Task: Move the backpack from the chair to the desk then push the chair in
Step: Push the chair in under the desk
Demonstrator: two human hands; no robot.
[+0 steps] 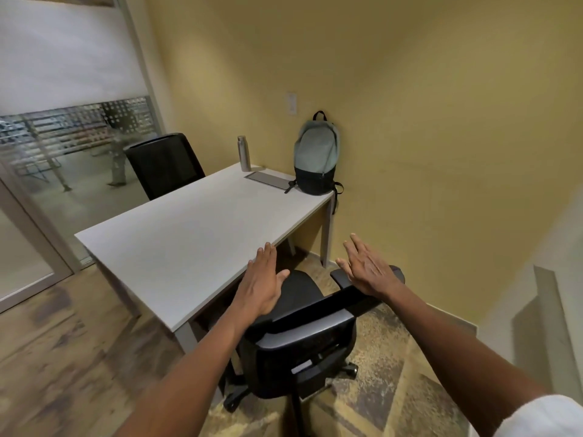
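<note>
I see the grey-and-black fabric backpack (316, 156) upright on the white rectangular desk's (189, 234) far corner, against the yellow wall. Left hand (263, 283) and right hand (367, 268) hover flat, fingers spread, holding nothing, above the black mesh-backed office chair (303, 335), seat partly under the desk.

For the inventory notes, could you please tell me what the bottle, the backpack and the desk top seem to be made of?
The bottle looks like brushed metal, probably steel: silver-grey with a dull sheen. The backpack appears to be woven fabric, matte grey-green above and black below, and it sags softly. The desk top looks like matte pale grey laminate, flat and even; what lies beneath cannot be told.
</note>
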